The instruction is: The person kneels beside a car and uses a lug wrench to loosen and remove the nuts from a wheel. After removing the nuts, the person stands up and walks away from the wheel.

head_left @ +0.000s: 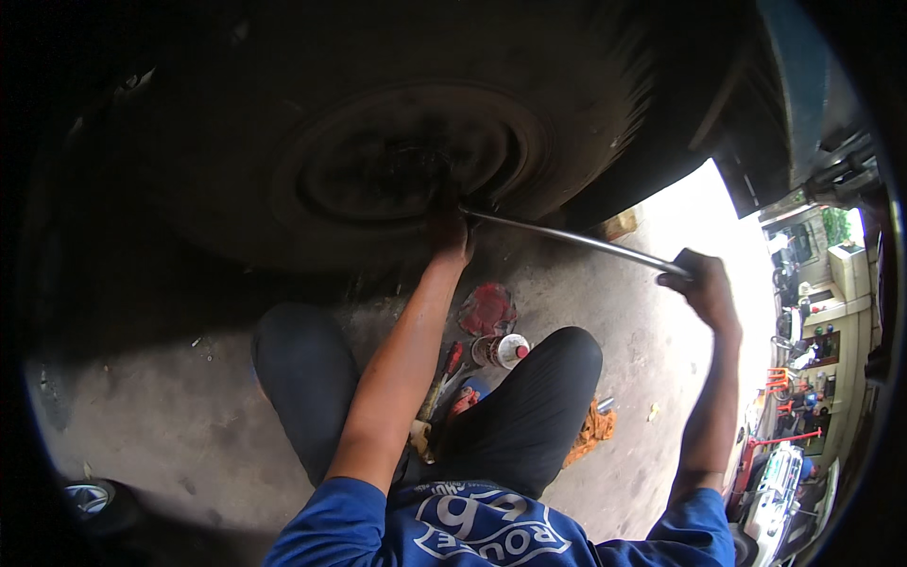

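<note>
A large wheel (416, 142), with a tire and a recessed rim, fills the dark upper part of the view. From its hub area a long shiny metal wrench bar (576, 238) slants out to the right. My right hand (704, 288) is wrapped round the bar's outer end, arm bent. My left hand (449, 227) is closed about the bar's inner end, close against the wheel's centre. Deep shadow covers its fingers and whatever the bar is fitted on.
Between my knees lie a white can with a red cap (513, 351), a red-handled tool (453, 357) and a red dish (488, 308). An orange rag (591, 433) is beside my right knee. A loose wheel (90, 499) lies far left. Parked vehicles (779, 487) stand at the right.
</note>
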Demonstrator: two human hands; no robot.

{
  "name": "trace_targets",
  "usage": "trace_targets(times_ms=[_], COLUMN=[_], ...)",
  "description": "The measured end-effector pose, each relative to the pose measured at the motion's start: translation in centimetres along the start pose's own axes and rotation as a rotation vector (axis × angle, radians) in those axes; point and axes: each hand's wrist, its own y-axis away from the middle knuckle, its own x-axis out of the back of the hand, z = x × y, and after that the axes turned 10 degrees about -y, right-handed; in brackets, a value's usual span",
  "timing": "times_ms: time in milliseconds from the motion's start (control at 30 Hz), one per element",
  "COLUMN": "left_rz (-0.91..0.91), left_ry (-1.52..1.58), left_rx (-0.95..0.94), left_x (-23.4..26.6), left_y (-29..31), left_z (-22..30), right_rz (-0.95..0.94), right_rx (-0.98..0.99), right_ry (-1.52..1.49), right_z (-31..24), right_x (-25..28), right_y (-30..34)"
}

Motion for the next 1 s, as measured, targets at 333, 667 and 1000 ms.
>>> trace_targets(times_ms=[333,667,1000], left_rz=[0.031,0.002,0.241], left_ry=[-0.268,-0.515,-1.411], left_rx=[-0.06,0.019,-1.702], left_x=[0.8,7.1,-4.0], left_y=[-1.5,1.5,17.1], left_z=[-2.5,2.8,32.0], right_rz=[0.434,0.959,0.868], right_rx=[-0.31,0.25,1.097], right_ry=[-1.24,-1.019,-0.905], right_z=[10.2,-10.0,-36.9], right_x=[-10.0,-1.7,-15.4], right_y=[-0.1,-4.1,1.6])
